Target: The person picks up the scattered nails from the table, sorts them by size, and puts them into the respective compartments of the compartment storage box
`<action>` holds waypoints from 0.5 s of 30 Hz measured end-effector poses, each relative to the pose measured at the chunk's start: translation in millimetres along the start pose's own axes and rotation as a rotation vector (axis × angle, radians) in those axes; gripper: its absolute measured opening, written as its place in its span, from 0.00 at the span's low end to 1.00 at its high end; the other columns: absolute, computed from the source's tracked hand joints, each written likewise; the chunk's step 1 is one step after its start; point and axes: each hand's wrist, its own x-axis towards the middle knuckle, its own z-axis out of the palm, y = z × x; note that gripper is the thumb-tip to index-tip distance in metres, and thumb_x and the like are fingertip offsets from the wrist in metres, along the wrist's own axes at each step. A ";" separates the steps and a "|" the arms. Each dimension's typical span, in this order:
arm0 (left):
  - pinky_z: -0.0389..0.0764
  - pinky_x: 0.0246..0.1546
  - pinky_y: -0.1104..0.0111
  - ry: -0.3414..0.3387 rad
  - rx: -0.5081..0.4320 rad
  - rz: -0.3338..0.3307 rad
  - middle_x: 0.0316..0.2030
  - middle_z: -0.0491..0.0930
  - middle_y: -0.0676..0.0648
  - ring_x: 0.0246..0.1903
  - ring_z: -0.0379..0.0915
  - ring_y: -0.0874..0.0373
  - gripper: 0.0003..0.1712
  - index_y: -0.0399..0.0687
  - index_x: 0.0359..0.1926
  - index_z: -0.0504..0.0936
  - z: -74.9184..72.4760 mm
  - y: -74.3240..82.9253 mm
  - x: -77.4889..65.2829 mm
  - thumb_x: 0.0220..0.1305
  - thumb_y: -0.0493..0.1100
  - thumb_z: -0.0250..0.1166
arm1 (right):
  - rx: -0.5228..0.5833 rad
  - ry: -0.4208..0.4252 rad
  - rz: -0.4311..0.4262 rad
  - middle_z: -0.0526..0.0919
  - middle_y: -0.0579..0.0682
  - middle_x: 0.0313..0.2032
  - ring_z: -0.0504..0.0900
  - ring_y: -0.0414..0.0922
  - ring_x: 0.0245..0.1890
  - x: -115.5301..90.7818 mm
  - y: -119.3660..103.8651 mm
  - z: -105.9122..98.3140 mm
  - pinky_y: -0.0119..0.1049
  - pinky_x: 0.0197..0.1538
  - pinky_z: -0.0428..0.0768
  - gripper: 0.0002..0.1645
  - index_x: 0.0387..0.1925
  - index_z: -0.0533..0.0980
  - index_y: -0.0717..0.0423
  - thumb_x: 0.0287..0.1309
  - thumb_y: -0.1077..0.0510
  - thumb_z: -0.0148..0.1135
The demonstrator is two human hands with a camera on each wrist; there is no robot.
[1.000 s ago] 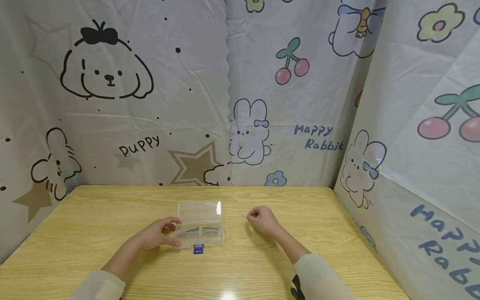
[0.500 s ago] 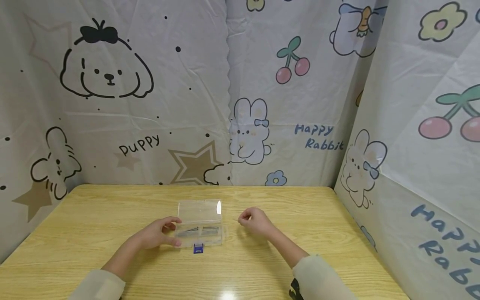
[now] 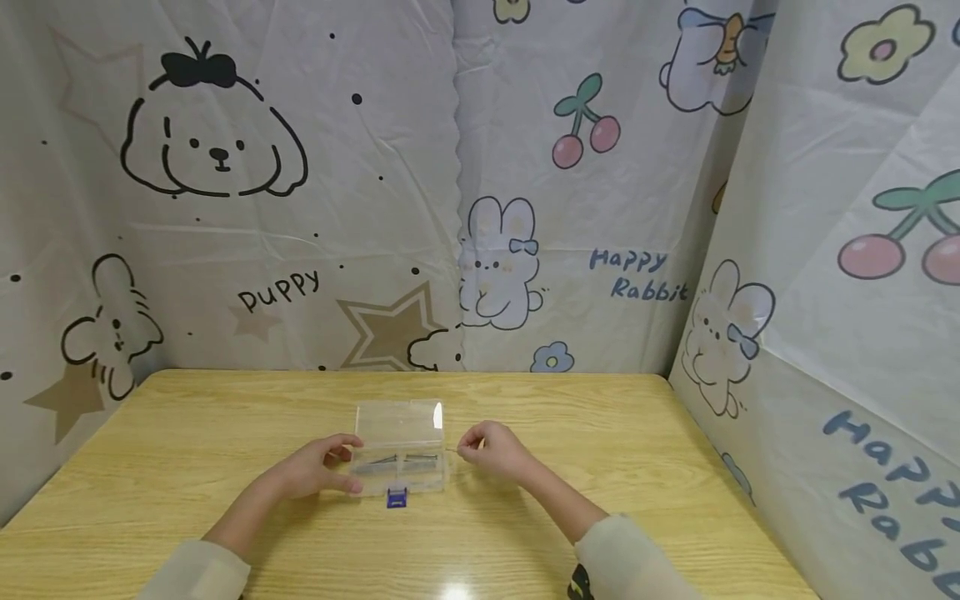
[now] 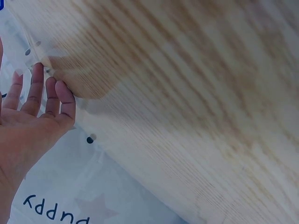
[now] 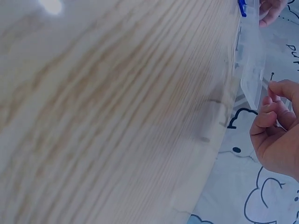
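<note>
A small clear plastic box (image 3: 375, 482) sits on the table with its see-through lid (image 3: 397, 421) tipped back and a blue latch (image 3: 397, 497) at its front. Two compartments show, with thin dark nails (image 3: 420, 458) lying inside. My left hand (image 3: 318, 467) holds the box's left end, thumb at the front corner and fingers toward the back. Just off the right end, my right hand (image 3: 495, 451) pinches a thin nail (image 5: 272, 76) between thumb and index finger. Its small head points up in the right wrist view; the other fingers are curled.
The wooden table (image 3: 262, 408) runs back to a printed cloth (image 3: 360, 233) that hangs behind it and along the sides. A bright light reflection shows at the table's front.
My right hand has moved left and slightly nearer with the nail, coming close to the box's right end. The left hand and the box have stayed put.
</note>
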 end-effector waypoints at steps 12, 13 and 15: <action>0.70 0.52 0.50 0.000 -0.003 -0.011 0.52 0.71 0.38 0.51 0.67 0.45 0.40 0.41 0.61 0.67 -0.5 0.6 0.2 0.49 0.50 0.73 | 0.013 -0.034 -0.027 0.76 0.44 0.27 0.68 0.36 0.27 1.7 -13.0 13.2 0.27 0.29 0.68 0.07 0.29 0.81 0.58 0.58 0.59 0.60; 0.70 0.52 0.50 -0.001 0.001 -0.006 0.52 0.71 0.38 0.51 0.67 0.45 0.40 0.41 0.60 0.67 -0.7 0.7 0.2 0.49 0.50 0.73 | 0.018 -0.037 -0.031 0.76 0.44 0.27 0.68 0.36 0.26 2.4 -13.4 14.9 0.26 0.28 0.68 0.07 0.29 0.81 0.58 0.58 0.59 0.60; 0.69 0.52 0.50 0.000 0.002 -0.008 0.52 0.71 0.38 0.51 0.67 0.45 0.40 0.41 0.60 0.67 -0.5 0.7 0.4 0.49 0.50 0.73 | 0.020 -0.044 -0.040 0.76 0.44 0.27 0.67 0.35 0.24 3.9 -13.7 18.4 0.25 0.27 0.68 0.06 0.29 0.81 0.59 0.57 0.60 0.60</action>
